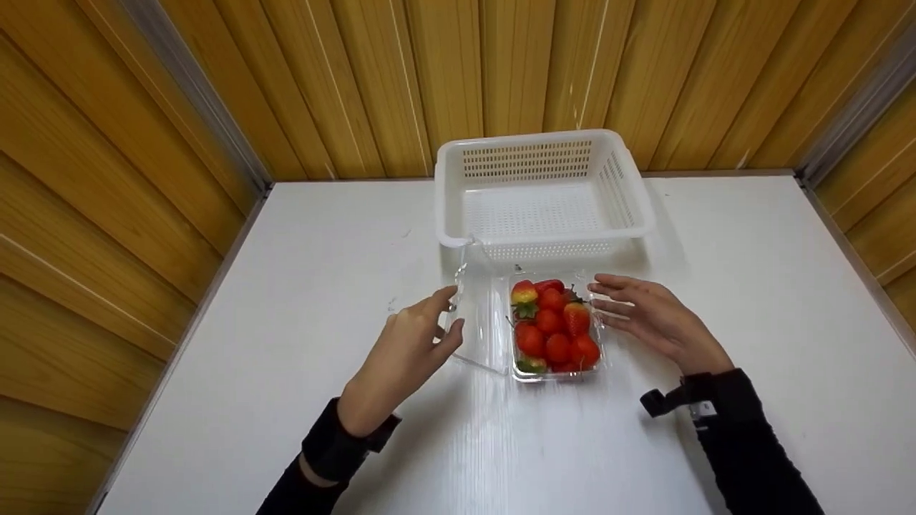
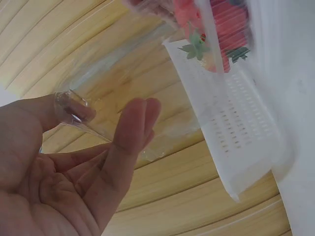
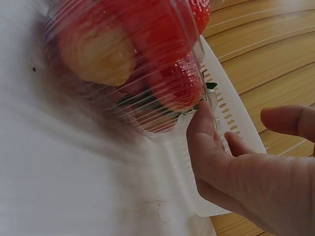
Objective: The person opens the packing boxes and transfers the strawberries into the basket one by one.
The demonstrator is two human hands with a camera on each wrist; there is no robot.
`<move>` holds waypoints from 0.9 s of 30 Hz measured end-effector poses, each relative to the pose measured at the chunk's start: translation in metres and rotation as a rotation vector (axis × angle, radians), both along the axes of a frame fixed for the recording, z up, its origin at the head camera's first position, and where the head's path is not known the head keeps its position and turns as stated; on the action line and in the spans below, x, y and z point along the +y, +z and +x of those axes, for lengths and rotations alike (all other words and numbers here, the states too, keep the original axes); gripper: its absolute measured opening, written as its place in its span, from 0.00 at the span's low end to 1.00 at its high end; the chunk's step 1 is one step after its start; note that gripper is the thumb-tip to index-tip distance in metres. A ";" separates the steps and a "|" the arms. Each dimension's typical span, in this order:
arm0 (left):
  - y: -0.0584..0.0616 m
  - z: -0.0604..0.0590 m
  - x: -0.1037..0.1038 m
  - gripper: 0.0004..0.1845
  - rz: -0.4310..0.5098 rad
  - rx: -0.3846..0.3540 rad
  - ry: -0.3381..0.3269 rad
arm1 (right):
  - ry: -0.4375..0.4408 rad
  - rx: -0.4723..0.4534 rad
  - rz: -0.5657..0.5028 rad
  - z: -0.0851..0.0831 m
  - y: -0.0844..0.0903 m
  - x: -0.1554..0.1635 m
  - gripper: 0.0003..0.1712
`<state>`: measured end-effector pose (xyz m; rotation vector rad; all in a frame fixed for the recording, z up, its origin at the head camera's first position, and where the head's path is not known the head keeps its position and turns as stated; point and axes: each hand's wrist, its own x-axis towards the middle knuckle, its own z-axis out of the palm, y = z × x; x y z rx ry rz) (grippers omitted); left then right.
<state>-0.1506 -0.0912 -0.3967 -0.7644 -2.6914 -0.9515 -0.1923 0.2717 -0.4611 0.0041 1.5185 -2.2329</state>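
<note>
A clear plastic punnet [image 1: 605,355] of red strawberries [image 1: 557,330] stands on the white table [image 1: 286,300], its clear lid [image 1: 478,315] swung open to the left. My left hand [image 1: 447,315] is at the lid's free edge with straight fingers; in the left wrist view the lid's corner [image 2: 74,110] lies against the thumb of that hand [image 2: 115,110]. On the punnet's right side, my right hand [image 1: 608,300] has its fingers straight. One fingertip [image 3: 204,113] of it touches the punnet wall [image 3: 147,113] beside the strawberries [image 3: 162,59].
An empty white perforated basket [image 1: 544,139] stands just behind the punnet, against the wooden back wall; it shows too in the wrist views [image 2: 236,128] [image 3: 243,130]. Wood-panelled walls enclose the table on the left, back and right.
</note>
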 end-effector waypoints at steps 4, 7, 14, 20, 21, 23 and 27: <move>-0.015 -0.002 -0.012 0.20 0.006 -0.060 0.077 | -0.012 0.014 0.073 -0.006 0.000 -0.005 0.29; -0.028 -0.010 -0.020 0.20 -0.019 -0.117 0.109 | -0.039 0.009 0.102 -0.009 -0.001 -0.006 0.31; -0.058 -0.036 -0.032 0.22 -0.069 -0.319 0.109 | -0.083 0.010 0.117 -0.010 -0.005 -0.002 0.31; -0.073 -0.045 -0.031 0.22 -0.092 -0.347 0.083 | -0.075 0.063 0.240 -0.009 -0.003 0.000 0.30; -0.075 -0.045 -0.031 0.21 -0.106 -0.342 0.084 | -0.072 0.070 0.252 -0.009 -0.003 0.000 0.29; -0.076 -0.045 -0.030 0.22 -0.115 -0.357 0.093 | -0.063 0.081 0.270 -0.008 -0.002 0.001 0.29; -0.072 -0.047 -0.025 0.30 -0.136 -0.401 0.158 | -0.057 0.080 0.280 -0.008 -0.001 0.002 0.31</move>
